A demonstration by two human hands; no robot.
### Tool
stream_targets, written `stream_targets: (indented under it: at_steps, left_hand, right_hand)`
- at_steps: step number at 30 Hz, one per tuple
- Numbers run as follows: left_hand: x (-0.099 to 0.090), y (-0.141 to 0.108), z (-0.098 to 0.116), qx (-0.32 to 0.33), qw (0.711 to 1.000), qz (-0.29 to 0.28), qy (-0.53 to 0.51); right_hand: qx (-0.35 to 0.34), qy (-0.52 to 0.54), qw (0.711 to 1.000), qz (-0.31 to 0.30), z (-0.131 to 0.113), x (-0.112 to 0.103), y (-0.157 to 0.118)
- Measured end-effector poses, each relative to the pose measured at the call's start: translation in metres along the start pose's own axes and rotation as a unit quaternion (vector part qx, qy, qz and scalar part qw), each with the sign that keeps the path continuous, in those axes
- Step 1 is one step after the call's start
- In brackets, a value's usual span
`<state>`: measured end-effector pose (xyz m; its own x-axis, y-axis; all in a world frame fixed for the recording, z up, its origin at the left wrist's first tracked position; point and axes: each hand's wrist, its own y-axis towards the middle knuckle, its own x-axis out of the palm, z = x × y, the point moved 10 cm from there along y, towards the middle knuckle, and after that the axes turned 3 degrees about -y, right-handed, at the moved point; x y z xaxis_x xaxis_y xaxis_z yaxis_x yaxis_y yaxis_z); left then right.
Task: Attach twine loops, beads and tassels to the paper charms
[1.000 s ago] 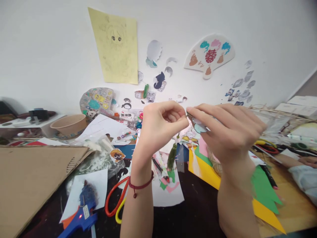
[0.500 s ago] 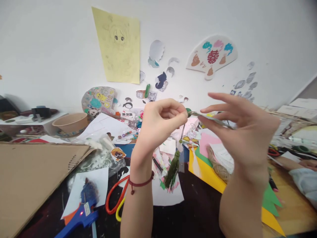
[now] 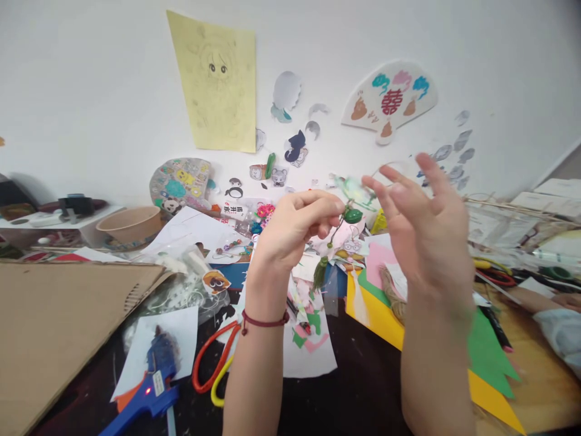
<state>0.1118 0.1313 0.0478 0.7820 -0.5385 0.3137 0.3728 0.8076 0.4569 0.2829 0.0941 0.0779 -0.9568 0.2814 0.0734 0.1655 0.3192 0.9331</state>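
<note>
My left hand (image 3: 308, 221) is closed in a pinch at the top of a tassel pendant. A shiny green leaf-shaped bead (image 3: 353, 215) sits just beyond those fingertips, and a dark green tassel (image 3: 320, 272) hangs below on a thin cord with a small bead. Above the leaf bead is a pale green and white flat ornament (image 3: 356, 191), smeared by motion. My right hand (image 3: 417, 224) is raised with its fingers spread, one fingertip close to the ornament's right edge; whether it touches is unclear. A thin pale loop (image 3: 397, 163) shows by its fingers.
A blue glue gun (image 3: 158, 375) with a lit red light lies at left front, beside orange-handled scissors (image 3: 211, 357). Cardboard (image 3: 68, 321) covers the left side. Coloured paper (image 3: 488, 351) and twine (image 3: 394, 293) lie at right. Another person's sleeve (image 3: 558, 333) shows at the right edge.
My right hand has turned upward and spread its fingers. The flat ornament, edge-on before, now faces me more. The tassel has risen, and my left hand has shifted slightly right.
</note>
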Motion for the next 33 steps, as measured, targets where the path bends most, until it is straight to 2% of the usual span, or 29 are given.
stream_targets:
  at_steps: [2, 3, 5, 6, 8, 11, 14, 19, 23, 33]
  left_hand:
    - [0.001, -0.003, 0.005, 0.013, 0.999, 0.01, 0.029]
    - [0.002, -0.005, 0.008, 0.023, 0.999, 0.016, 0.045]
    - [0.004, -0.009, 0.016, 0.047, 0.996, 0.025, 0.073]
    - [0.005, -0.011, 0.02, 0.058, 0.994, 0.027, 0.084]
    - [0.008, -0.015, 0.028, 0.079, 0.991, 0.03, 0.1]
    - [0.011, -0.021, 0.039, 0.104, 0.986, 0.033, 0.13]
    - [0.012, -0.025, 0.044, 0.116, 0.981, 0.03, 0.154]
    - [0.014, -0.028, 0.044, 0.112, 0.976, 0.021, 0.183]
    - [0.016, -0.03, 0.048, 0.125, 0.967, 0.019, 0.219]
    - [0.014, -0.031, 0.05, 0.145, 0.947, 0.029, 0.285]
  right_hand:
    - [-0.087, -0.109, 0.988, 0.06, -0.032, -0.008, -0.001]
    - [-0.124, -0.183, 0.973, 0.068, -0.049, -0.007, -0.001]
    - [-0.184, -0.286, 0.94, 0.002, -0.076, 0.012, -0.003]
    - [-0.221, -0.295, 0.928, -0.047, -0.088, 0.024, -0.006]
    - [-0.246, -0.283, 0.921, -0.106, -0.101, 0.036, -0.011]
    - [-0.237, -0.281, 0.92, -0.136, -0.104, 0.043, -0.016]
    - [-0.238, -0.302, 0.913, -0.133, -0.103, 0.043, -0.018]
    - [-0.311, -0.361, 0.869, -0.133, -0.117, 0.047, -0.028]
    - [-0.34, -0.406, 0.836, -0.144, -0.121, 0.051, -0.034]
    - [-0.38, -0.415, 0.811, -0.162, -0.116, 0.061, -0.039]
